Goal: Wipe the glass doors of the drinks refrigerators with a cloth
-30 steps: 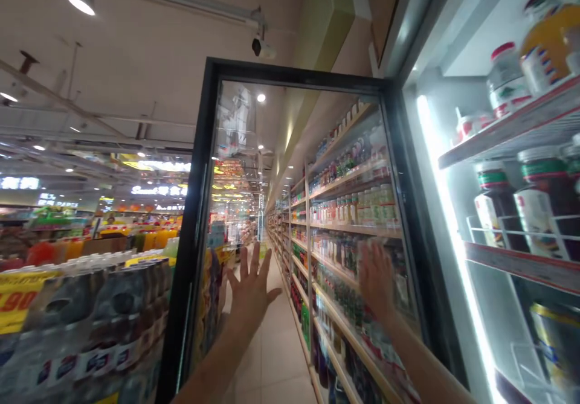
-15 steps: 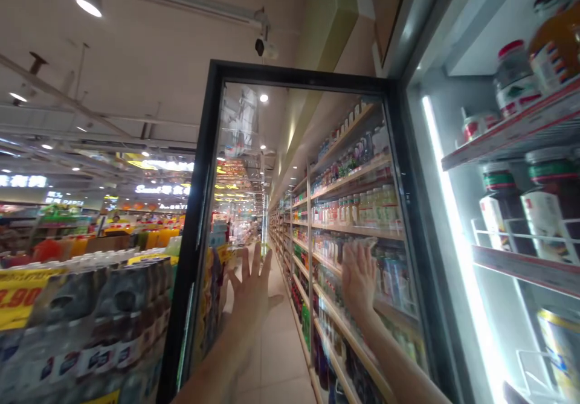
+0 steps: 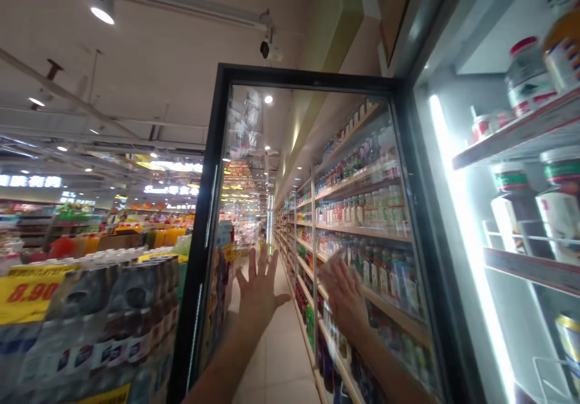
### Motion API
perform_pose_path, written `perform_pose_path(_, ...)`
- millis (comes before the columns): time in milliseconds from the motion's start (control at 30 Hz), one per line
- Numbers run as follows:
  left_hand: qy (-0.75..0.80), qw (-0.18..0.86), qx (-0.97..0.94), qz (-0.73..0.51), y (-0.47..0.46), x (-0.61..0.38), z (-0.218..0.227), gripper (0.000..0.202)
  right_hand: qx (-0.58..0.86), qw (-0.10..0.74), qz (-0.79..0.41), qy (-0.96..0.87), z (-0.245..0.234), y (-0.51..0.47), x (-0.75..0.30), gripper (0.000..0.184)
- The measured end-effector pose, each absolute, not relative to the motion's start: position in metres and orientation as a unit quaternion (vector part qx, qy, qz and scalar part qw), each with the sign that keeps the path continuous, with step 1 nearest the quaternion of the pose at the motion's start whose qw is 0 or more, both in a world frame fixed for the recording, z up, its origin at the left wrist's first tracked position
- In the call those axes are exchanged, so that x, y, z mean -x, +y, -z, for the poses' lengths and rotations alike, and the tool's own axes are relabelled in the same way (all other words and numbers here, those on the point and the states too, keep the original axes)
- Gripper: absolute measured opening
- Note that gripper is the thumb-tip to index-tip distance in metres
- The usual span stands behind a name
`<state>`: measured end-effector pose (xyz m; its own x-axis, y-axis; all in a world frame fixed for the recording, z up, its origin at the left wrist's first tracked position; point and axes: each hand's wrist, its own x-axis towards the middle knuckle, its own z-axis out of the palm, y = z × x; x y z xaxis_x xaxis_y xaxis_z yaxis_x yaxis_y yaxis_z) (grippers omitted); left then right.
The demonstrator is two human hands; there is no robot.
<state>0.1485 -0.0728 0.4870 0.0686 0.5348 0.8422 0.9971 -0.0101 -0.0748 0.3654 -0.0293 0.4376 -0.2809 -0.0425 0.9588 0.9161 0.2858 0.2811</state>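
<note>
A black-framed glass fridge door (image 3: 217, 150) stands swung open in front of me. My left hand (image 3: 259, 292) lies flat on the glass with its fingers spread, holding nothing. My right hand (image 3: 343, 295) is also open and flat against the glass, a little to the right of the left one and slightly blurred. Through the glass I see a shop aisle with shelves of bottles (image 3: 362, 205).
To the right is the lit fridge interior with shelves (image 3: 521, 132) carrying bottles and jars (image 3: 525, 81). At the left stands a stack of shrink-wrapped dark bottles (image 3: 113, 319) with a yellow price sign (image 3: 27, 295). A tiled aisle floor (image 3: 276, 355) runs ahead.
My right hand has slid left across the glass, closer to my left hand. The left hand stays spread on the door. The view has shifted slightly right.
</note>
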Motion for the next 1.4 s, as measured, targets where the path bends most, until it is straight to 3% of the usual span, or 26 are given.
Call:
perform_pose_path(100,-0.595,0.37,0.637,0.322,-0.071,-0.148,-0.486,0.091,0.406,0.568,0.456,-0.551,-0.441,-0.029,-0.357,0.058)
perform_pose_path(267,-0.591,0.387,0.627,0.328,-0.071,-0.147,-0.478,0.082,0.28,0.453,0.504,-0.679,-0.437,-0.03,-0.352,0.064)
perform_pose_path(433,-0.578,0.402,0.636,0.316,-0.073,-0.147,-0.463,0.087,0.413,0.564,0.468,-0.541,-0.43,-0.029,-0.366,0.06)
perform_pose_path(600,-0.586,0.403,0.633,0.306,-0.074,-0.148,-0.462,0.089,0.347,0.488,0.492,-0.633,-0.419,-0.029,-0.38,0.059)
perform_pose_path(733,-0.595,0.401,0.631,0.294,-0.076,-0.15,-0.465,0.089,0.45,0.597,0.449,-0.489,-0.416,-0.03,-0.384,0.058)
perform_pose_path(900,-0.607,0.394,0.623,0.297,-0.073,-0.152,-0.463,0.09,0.311,0.439,0.499,-0.68,-0.407,-0.034,-0.375,0.059)
perform_pose_path(1100,-0.601,0.382,0.631,0.307,-0.066,-0.149,-0.459,0.087,0.441,0.6,0.444,-0.499,-0.4,-0.031,-0.4,0.056)
perform_pose_path(1267,-0.601,0.39,0.627,0.306,-0.067,-0.149,-0.46,0.086,0.326,0.432,0.486,-0.686,-0.394,-0.032,-0.399,0.061)
perform_pose_path(1400,-0.602,0.386,0.629,0.305,-0.068,-0.151,-0.46,0.087,0.447,0.578,0.452,-0.512,-0.397,-0.025,-0.435,0.057)
